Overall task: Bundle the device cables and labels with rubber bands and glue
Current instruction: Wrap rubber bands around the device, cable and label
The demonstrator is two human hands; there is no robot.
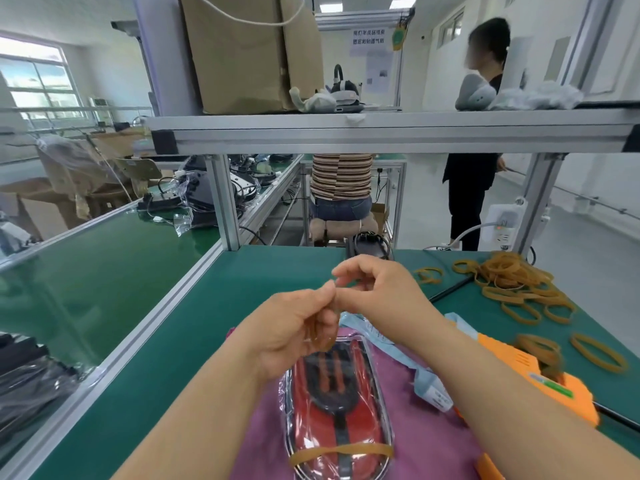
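Observation:
A red and black device [337,410] in a clear plastic bag lies on a purple cloth [433,441] in front of me. One tan rubber band [341,451] is wrapped across its near end. My left hand [294,330] holds a second tan rubber band [320,336] above the device's far end, fingers curled round it. My right hand [377,289] pinches the same band at the fingertips, just above the left hand. A light blue label strip [398,344] lies under my right forearm. An orange glue gun [540,379] rests at the right.
A heap of loose rubber bands [516,282] covers the green mat at the right, with single bands [599,353] nearer me. A black adapter [369,245] sits at the table's far edge. An aluminium shelf frame [346,133] spans overhead. Two people are beyond it.

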